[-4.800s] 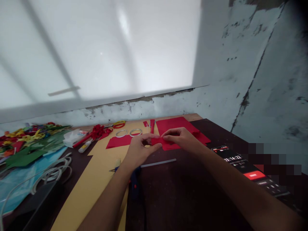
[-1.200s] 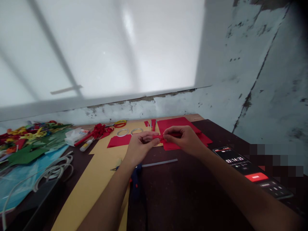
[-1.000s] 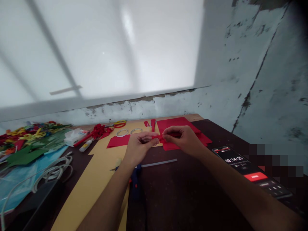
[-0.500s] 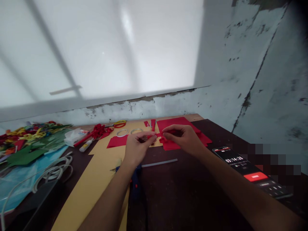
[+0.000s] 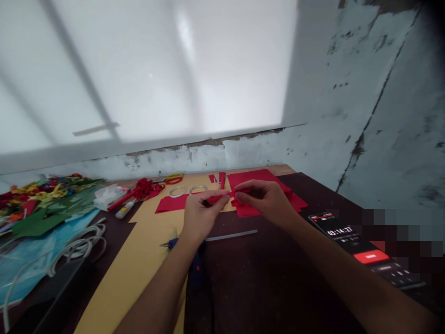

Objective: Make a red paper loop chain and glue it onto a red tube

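Observation:
Both hands meet over the table around a narrow red strip (image 5: 232, 195), which looks like paper or felt. My left hand (image 5: 201, 213) pinches its left part between thumb and fingers. My right hand (image 5: 266, 202) is closed on the right part, its fingertips close to the left ones. A small loop of red material hangs under the right fingertips. Behind the hands lie red sheets (image 5: 274, 176) and a red rolled piece (image 5: 222, 180). Beneath my left forearm, partly hidden, is a blue glue gun (image 5: 196, 269) with a clear glue stick (image 5: 232, 235) at its back.
A phone (image 5: 333, 241) showing a timer lies at the right. Yellow-handled scissors (image 5: 173, 178), two silver rings (image 5: 177, 191), a red flower (image 5: 144, 189) and a glue bottle (image 5: 125, 209) stand farther left. A white cable (image 5: 78, 246) coils near colourful craft pieces (image 5: 41, 197).
My left hand has turned slightly and moved a little right, its fingertips nearer the right hand. My right hand keeps its pinch in almost the same place.

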`<state>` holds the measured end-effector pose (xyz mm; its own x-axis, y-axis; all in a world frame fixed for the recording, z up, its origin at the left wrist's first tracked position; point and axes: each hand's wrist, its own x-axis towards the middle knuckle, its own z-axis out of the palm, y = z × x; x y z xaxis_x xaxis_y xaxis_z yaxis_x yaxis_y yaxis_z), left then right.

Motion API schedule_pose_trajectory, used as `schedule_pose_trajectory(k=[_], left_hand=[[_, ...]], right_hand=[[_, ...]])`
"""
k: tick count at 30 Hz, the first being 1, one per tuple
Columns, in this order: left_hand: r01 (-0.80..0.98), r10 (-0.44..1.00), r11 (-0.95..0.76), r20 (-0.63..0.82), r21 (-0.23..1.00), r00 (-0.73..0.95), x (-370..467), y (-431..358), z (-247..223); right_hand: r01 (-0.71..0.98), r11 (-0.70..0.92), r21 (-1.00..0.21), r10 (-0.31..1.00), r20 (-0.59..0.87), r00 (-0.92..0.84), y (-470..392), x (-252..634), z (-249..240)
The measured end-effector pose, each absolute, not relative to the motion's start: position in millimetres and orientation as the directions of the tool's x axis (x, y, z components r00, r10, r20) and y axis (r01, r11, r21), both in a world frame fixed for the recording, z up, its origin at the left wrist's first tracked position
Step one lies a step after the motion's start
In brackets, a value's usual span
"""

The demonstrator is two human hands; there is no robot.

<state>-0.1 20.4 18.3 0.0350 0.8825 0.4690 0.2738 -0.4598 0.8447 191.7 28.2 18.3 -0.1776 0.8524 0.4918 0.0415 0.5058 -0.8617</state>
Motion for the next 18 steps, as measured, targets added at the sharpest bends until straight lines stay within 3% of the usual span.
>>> schedule_pose_trajectory(k=[9, 18], left_hand=[[0.256, 0.877, -0.48, 0.468, 0.839, 0.11, 2.2, 18.2, 19.9], [0.244, 0.91, -0.41, 0.412, 0.879, 0.044, 1.2, 18.4, 21.6]], right_hand=[[0.017, 0.487, -0.873, 0.86, 0.476, -0.183, 29.6, 188.5, 12.7], [-0.03, 0.474, -0.88, 0.862, 0.471, -0.188, 28.3, 189.9, 15.0]])
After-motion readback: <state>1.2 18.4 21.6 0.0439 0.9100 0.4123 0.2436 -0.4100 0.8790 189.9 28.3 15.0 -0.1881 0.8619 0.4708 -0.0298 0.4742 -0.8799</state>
